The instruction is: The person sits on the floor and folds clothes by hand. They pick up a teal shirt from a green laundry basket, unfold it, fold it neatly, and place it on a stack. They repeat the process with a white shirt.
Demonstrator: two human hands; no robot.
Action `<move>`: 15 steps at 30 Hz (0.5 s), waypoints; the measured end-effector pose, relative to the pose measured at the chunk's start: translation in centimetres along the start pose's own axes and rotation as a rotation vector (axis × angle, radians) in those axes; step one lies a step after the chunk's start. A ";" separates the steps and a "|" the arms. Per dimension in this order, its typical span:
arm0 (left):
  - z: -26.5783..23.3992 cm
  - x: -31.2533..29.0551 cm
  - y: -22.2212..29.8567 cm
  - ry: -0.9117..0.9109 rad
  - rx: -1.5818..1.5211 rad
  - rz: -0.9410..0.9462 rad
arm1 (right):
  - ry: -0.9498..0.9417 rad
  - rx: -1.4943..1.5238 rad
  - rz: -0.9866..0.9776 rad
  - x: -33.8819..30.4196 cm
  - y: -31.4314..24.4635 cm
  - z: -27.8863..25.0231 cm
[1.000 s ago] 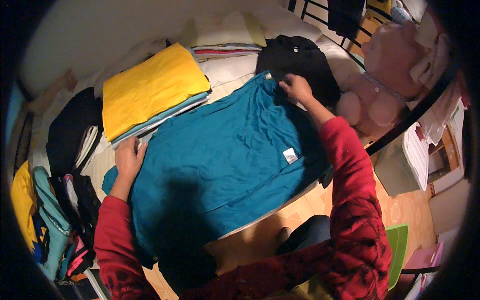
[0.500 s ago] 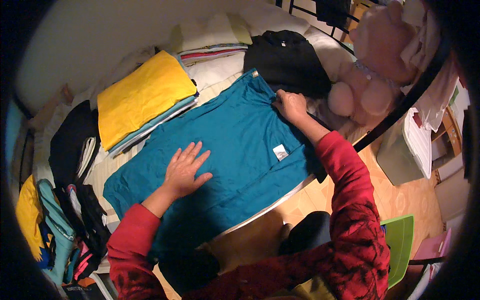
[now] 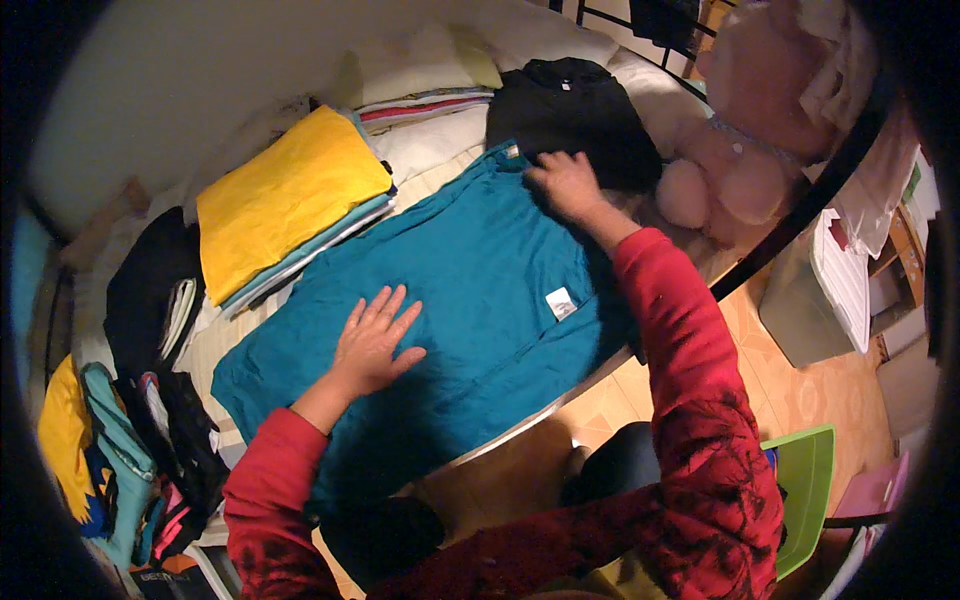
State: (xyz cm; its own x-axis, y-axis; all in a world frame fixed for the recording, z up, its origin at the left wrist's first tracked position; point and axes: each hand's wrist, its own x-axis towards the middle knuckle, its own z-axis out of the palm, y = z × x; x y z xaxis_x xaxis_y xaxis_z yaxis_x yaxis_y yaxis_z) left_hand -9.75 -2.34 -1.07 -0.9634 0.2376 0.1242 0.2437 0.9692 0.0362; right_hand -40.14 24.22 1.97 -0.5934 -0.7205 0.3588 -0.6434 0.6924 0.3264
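The left hand (image 3: pixel 375 345) lies palm down on the teal cloth (image 3: pixel 460 260), fingers spread and nearly straight, gripping nothing; it seems placed there to press the fabric flat against the bed (image 3: pixel 435 183). The cloth spreads out on both sides of this hand, lightly creased, and runs up to the other one. A white label (image 3: pixel 560 303) shows well to the right of the left hand, and a small tag (image 3: pixel 512 151) sits at the corner just left of the right hand's fingertips. The right hand (image 3: pixel 568 185) is at the cloth's upper right edge, fingers partly curled and blurred; whether it pinches the fabric or only brushes it, I cannot tell. Its position suggests care for how that edge lies.

Farthest left of the left hand are a yellow garment (image 3: pixel 62 430) and a turquoise garment (image 3: pixel 120 450), then a dark folded garment (image 3: pixel 145 290). Up and left of that hand, a folded pile topped with yellow (image 3: pixel 295 195) stands close to the cloth's upper edge and limits room there. Another folded pile (image 3: pixel 425 100) lies beyond. A black folded shirt (image 3: pixel 570 120) crowds the space just past the right hand, with a pink stuffed toy (image 3: pixel 740 170) to its right. Farther right, a black bar (image 3: pixel 800 220) slants by, and the right sleeve (image 3: pixel 690 340) covers part of the cloth's right edge
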 end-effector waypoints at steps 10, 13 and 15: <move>-0.1 -0.2 0.3 0.059 -0.014 0.032 | 0.089 -0.036 -0.260 1.7 -0.5 1.2; -0.1 -0.5 0.2 0.068 -0.027 0.017 | 0.203 -0.048 -0.080 2.7 0.0 0.5; 0.0 -0.6 0.1 0.082 -0.052 0.012 | 0.201 -0.007 -0.124 3.1 -0.4 0.3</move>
State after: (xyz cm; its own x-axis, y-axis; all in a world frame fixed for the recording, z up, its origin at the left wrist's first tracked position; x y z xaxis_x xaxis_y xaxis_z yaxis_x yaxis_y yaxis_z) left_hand -9.16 -2.35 -1.14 -0.9483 0.2412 0.2061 0.2630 0.9610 0.0855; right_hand -41.88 21.64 2.71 -0.4013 -0.7787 0.4822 -0.7014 0.5998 0.3850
